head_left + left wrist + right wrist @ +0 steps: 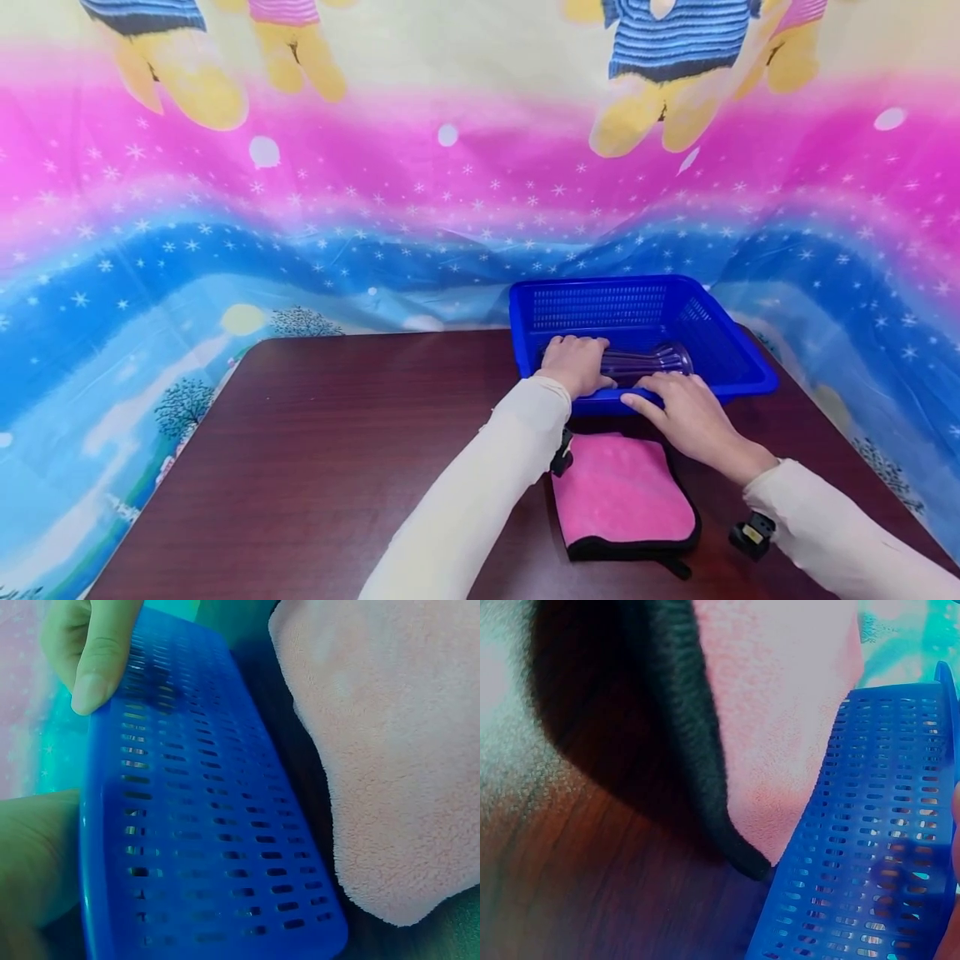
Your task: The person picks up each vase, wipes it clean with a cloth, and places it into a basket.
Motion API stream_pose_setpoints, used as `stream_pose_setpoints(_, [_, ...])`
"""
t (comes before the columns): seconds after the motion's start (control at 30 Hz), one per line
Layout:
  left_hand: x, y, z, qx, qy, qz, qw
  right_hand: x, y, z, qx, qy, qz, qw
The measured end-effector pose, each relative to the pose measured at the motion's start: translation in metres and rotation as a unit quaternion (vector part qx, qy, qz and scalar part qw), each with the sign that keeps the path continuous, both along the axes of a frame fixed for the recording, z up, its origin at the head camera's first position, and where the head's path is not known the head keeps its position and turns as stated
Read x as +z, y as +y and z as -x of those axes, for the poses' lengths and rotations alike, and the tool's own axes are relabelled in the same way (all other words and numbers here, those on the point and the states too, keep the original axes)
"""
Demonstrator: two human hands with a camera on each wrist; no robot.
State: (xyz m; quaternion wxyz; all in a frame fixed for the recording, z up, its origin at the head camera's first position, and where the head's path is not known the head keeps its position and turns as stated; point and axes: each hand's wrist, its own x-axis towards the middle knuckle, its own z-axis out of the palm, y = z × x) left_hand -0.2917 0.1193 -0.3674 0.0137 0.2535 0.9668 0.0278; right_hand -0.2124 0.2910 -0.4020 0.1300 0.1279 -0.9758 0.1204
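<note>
A clear ribbed glass vase lies on its side in the blue plastic basket. My left hand reaches over the front rim and holds the vase's left end, its fingertips partly hidden inside. At the front rim, my right hand grips the basket, thumb outside and fingers over the edge near the vase's right end. The left wrist view shows the right thumb against the rim. A folded pink cloth with black edging lies on the table just before the basket.
The dark reddish-brown wooden table extends to the left of the basket. Behind it hangs a printed curtain in pink and blue, close to the basket's back. Black wrist cameras sit on the sleeves near the cloth.
</note>
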Motion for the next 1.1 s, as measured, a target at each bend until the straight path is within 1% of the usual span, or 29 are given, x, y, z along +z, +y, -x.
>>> stream_pose_setpoints(0.13, [0.001, -0.002, -0.001, -0.001, 0.026, -0.003, 0.9997, 0.001, 0.0, 0.001, -0.001, 0.004, -0.001, 1.0])
stream_pose_setpoints(0.2, [0.001, -0.003, -0.001, 0.001, 0.032, -0.006, 0.9995, 0.001, 0.0, 0.001, -0.002, 0.005, -0.003, 1.0])
stream_pose_setpoints(0.4, [0.0, -0.008, -0.002, 0.006, 0.029, -0.017, 0.9994, 0.001, -0.001, 0.002, 0.003, 0.004, -0.002, 1.0])
stream_pose_setpoints(0.67, [-0.001, -0.011, -0.001, 0.003, 0.034, -0.016, 0.9993, -0.002, 0.0, 0.001, 0.002, 0.0, 0.005, 1.0])
stream_pose_setpoints(1.1, [0.0, -0.014, -0.005, 0.01, 0.058, -0.016, 0.9981, -0.003, -0.001, -0.001, 0.004, -0.001, 0.007, 1.0])
